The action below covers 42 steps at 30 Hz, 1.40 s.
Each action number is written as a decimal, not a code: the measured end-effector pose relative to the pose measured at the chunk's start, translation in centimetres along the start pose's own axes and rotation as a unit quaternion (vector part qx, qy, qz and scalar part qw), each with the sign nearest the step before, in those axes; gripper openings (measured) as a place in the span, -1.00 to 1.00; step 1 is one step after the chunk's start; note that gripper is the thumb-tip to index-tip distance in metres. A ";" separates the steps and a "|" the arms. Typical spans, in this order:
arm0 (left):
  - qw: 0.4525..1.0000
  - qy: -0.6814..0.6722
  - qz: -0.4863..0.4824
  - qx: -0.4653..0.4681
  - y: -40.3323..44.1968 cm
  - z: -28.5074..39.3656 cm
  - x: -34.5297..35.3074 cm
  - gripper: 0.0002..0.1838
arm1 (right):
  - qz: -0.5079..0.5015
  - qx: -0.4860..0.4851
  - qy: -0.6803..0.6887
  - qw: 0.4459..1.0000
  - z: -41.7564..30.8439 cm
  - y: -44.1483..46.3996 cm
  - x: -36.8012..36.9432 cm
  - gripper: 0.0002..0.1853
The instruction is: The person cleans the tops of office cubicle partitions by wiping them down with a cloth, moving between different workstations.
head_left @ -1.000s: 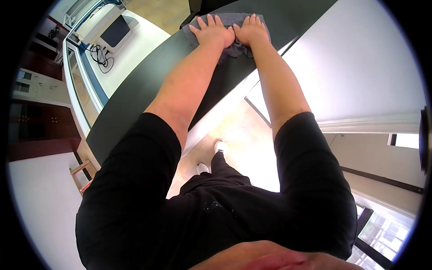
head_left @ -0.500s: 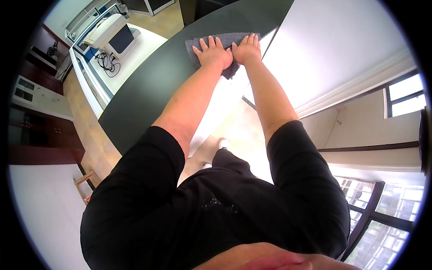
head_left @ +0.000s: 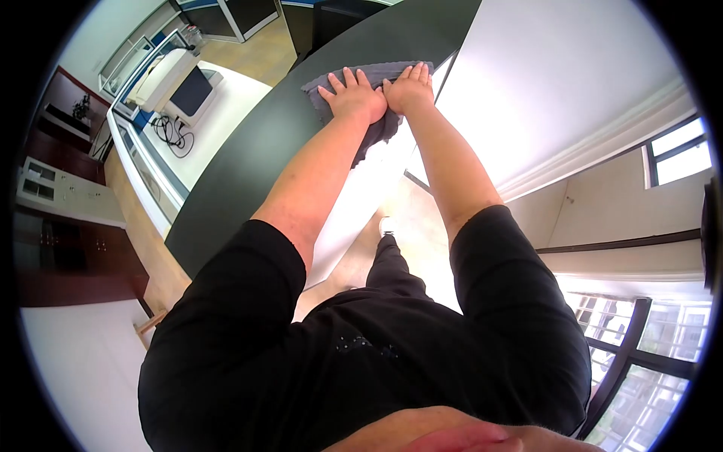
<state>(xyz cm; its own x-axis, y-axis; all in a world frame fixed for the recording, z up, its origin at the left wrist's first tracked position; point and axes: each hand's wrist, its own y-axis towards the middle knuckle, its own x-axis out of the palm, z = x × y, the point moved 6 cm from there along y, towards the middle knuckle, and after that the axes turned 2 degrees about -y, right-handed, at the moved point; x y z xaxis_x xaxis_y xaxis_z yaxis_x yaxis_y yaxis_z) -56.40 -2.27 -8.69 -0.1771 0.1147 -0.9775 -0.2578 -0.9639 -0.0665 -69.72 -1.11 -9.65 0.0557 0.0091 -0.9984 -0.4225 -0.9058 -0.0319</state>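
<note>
A dark grey cloth [head_left: 320, 92] lies spread on the dark tabletop [head_left: 260, 139], close to where the table meets a white panel. My left hand [head_left: 354, 99] presses flat on it with the fingers apart. Right beside it, thumbs nearly meeting, my right hand [head_left: 409, 88] rests on the cloth too, its fingers stretched out and closer together. Part of the cloth hangs in folds over the table's near edge, below my wrists. My palms hide the middle of the cloth.
To the left, a white desk [head_left: 237, 94] behind a low glass partition bears a beige printer-like machine [head_left: 169, 83] and coiled black cables [head_left: 172, 135]. A black chair [head_left: 339, 22] stands beyond the table. The white panel [head_left: 557, 83] rises on the right.
Both hands have shifted slightly towards me with the cloth, and more of it now hangs over the near edge. One foot has moved, and the view has turned a little.
</note>
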 end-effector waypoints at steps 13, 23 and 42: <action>1.000 0.000 -0.005 0.009 18.2 6.3 0.0 -0.20 | 0.004 0.027 0.018 0.999 3.4 18.3 -0.6 -0.06; 0.982 0.057 0.045 0.176 39.4 13.2 2.1 -0.24 | 0.062 0.095 0.053 0.992 7.1 35.0 -0.3 -0.12; 0.965 0.037 0.062 0.252 32.7 12.9 1.7 -0.29 | 0.061 0.161 0.039 0.984 8.0 27.5 -1.5 -0.03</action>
<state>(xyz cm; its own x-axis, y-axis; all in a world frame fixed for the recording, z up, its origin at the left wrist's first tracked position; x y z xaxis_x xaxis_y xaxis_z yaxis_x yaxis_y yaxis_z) -77.41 -30.52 -9.90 -0.1720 -0.0288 -0.9847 -0.6720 -0.7274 0.1386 -88.68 -22.59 -9.38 0.0515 -0.1349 -0.9895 -0.6943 -0.7170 0.0616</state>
